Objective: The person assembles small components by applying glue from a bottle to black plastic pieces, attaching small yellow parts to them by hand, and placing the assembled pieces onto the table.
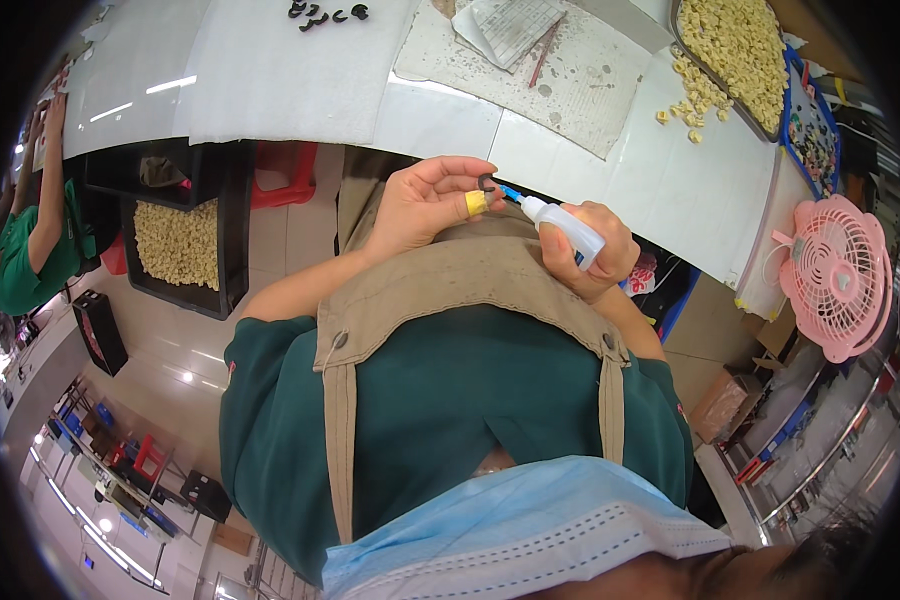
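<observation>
My left hand [422, 207] pinches a small dark curved piece [486, 183] between its fingertips, just over the table's near edge. A yellow wrap or cover [476, 203] shows at the thumb tip; which of these it is I cannot make out. My right hand [595, 245] is closed around a white squeeze bottle [570, 232] with a blue tip [510, 193]. That tip points left and meets or almost meets the dark piece. Several similar dark curved pieces [330, 14] lie at the far left of the white table [450, 115].
Paper sheets [510, 28] and a thin red stick [544, 55] lie on a stained board [580, 105]. Pale yellow bits fill a tray [677, 45], some spilled beside it. A pink fan [838, 278] stands right. Left are a black crate [232, 265], a red stool [288, 180] and a co-worker's arm [48, 220].
</observation>
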Demonstrator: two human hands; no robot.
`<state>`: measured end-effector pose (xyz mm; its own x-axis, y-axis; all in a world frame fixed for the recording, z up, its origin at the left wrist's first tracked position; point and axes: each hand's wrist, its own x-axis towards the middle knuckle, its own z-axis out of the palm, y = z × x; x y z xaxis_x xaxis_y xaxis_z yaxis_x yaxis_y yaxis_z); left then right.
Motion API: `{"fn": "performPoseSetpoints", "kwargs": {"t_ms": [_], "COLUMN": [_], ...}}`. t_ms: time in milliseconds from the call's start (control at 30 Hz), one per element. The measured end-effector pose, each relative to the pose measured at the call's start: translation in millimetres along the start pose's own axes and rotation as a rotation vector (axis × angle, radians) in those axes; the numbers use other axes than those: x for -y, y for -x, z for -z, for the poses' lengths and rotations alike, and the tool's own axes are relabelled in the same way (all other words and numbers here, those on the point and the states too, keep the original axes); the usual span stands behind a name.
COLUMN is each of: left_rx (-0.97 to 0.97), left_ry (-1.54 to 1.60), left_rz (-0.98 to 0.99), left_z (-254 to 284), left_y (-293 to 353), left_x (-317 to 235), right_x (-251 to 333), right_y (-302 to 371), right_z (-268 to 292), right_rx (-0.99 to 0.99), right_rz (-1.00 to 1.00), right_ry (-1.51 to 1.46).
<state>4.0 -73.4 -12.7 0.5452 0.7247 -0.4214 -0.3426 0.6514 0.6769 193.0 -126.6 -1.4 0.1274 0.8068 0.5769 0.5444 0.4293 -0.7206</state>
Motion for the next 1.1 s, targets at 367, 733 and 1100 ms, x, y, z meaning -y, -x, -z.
{"fn": "performPoseSetpoints", "kwargs": {"t_ms": [367, 733, 1100], "left_rx": [0.000, 0.002, 0.012], "left_ry": [-0.006, -0.013, -0.028], "left_rz": [0.007, -0.024, -0.084], "left_z": [-0.8, -0.9, 0.3], "left_y": [0.7, -0.1, -1.4], "left_x": [0.3, 2.0, 2.5], "right_x": [2.0, 0.4, 0.6], "right_y": [-0.3, 2.7, 0.4], "right_z": [1.0, 1.9, 1.7], "right_rx": [0.030, -0.024, -0.001], "right_rz": [-0.030, -0.017, 0.031], "right_ry": [-0.010, -0.023, -0.017]}}
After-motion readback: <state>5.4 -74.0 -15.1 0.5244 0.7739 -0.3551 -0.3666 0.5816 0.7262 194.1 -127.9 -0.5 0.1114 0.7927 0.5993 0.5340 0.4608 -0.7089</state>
